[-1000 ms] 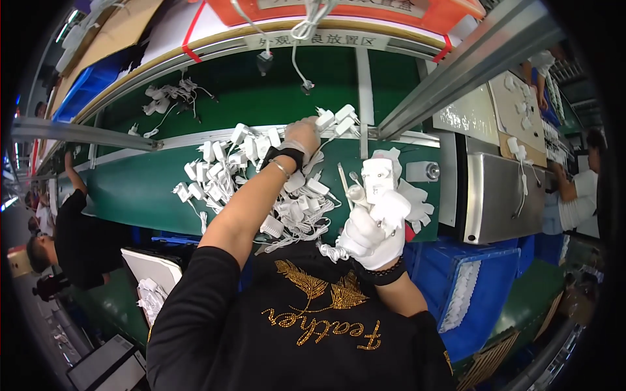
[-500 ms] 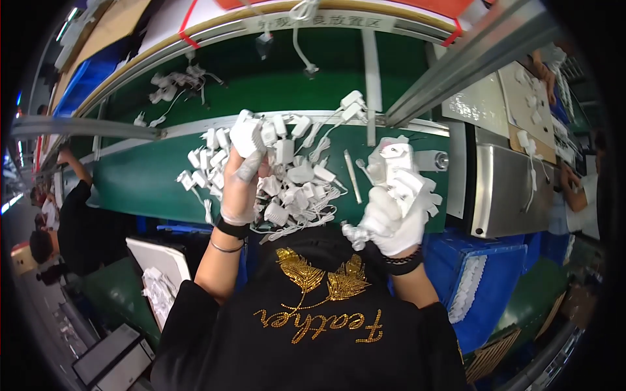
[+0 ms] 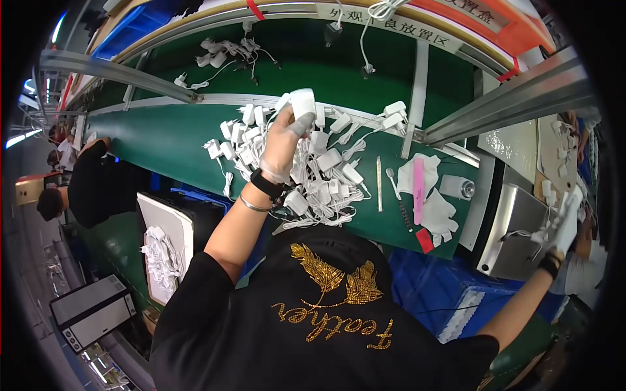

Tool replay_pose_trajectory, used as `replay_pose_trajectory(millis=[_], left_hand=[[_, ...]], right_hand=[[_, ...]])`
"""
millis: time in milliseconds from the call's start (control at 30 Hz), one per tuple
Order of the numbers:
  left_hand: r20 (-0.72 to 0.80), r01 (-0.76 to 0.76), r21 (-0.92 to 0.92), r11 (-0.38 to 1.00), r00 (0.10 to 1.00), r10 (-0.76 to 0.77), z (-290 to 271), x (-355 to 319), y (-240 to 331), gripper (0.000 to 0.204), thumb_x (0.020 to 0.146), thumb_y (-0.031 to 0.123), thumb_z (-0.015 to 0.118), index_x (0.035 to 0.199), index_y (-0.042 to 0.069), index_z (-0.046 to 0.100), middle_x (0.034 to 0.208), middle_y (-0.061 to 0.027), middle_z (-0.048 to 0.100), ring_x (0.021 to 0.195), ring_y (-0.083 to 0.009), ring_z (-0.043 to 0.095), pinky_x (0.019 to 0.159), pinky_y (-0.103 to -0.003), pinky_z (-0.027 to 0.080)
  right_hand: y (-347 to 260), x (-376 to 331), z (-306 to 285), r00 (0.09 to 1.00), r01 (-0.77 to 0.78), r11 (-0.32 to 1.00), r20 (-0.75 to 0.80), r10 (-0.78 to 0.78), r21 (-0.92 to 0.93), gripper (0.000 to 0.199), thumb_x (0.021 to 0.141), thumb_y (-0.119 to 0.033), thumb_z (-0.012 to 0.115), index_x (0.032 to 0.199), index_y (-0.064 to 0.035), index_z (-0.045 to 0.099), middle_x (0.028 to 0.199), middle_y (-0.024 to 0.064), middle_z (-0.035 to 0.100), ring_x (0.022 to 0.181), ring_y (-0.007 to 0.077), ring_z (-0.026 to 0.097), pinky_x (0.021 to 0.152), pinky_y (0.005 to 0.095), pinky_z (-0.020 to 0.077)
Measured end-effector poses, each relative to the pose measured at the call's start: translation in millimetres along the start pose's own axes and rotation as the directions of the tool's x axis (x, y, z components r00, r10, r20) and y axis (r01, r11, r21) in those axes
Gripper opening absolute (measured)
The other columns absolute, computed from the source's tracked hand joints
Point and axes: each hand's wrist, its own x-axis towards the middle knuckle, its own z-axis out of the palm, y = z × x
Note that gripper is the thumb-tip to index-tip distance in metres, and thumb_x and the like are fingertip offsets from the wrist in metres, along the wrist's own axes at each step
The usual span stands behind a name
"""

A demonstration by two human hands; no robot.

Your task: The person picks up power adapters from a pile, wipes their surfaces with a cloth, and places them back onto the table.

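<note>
My left hand [image 3: 282, 144], partly covered in white, is raised over the green bench and closed around a white power adapter [image 3: 302, 104]. Under and beside it lies a heap of white power adapters [image 3: 326, 159] with coiled cables. My right hand [image 3: 566, 225], in a white glove, reaches far out to the right. Its fingers look stretched out, beside the steel box [image 3: 512, 228]. Close to it is a small white adapter with a cable [image 3: 538, 236]; whether the hand touches it cannot be made out.
On the bench lie a white glove [image 3: 440, 220], a pink strip [image 3: 418, 186], a red piece [image 3: 424, 240], a slim white stick [image 3: 379, 184] and a cylinder [image 3: 465, 189]. A metal post [image 3: 502, 107] slants at the right. Blue crates [image 3: 417, 287] stand below; another person [image 3: 98, 189] sits left.
My right hand has swung from the bench out to the far right, uncovering the pink strip, red piece and glove. The left still holds an adapter. The whole view has shifted.
</note>
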Motion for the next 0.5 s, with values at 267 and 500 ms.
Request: replay_pose_trajectory(millis=[267,500], left_hand=[[0.084,-0.089,0.124,0.988,0.993,0.079,19,17,11,0.031,0.090,0.013,0.066,0.118,-0.001,0.060,0.100,-0.0049,0.067,0.087,-0.0104,0.061,0.079,-0.025,0.047],[-0.014,0.089,0.156,0.984,0.996,-0.088,-17,17,8,0.034,0.089,0.010,0.067,0.119,-0.001,0.058,0.095,-0.0045,0.068,0.085,-0.0116,0.062,0.079,-0.025,0.048]], right_hand=[[72,76,21,0.719,-0.119,0.653,-0.519,-0.463,-0.748,0.053,0.097,-0.035,0.056,0.136,0.0007,0.051,0.124,0.0174,0.062,0.110,0.0251,0.059,0.097,0.0316,0.0431],[31,-182,302,0.888,0.419,0.902,0.256,-0.383,-0.106,0.039,0.097,-0.012,0.055,0.134,-0.0036,0.052,0.114,0.0110,0.065,0.089,0.0155,0.066,0.075,0.0274,0.0530]])
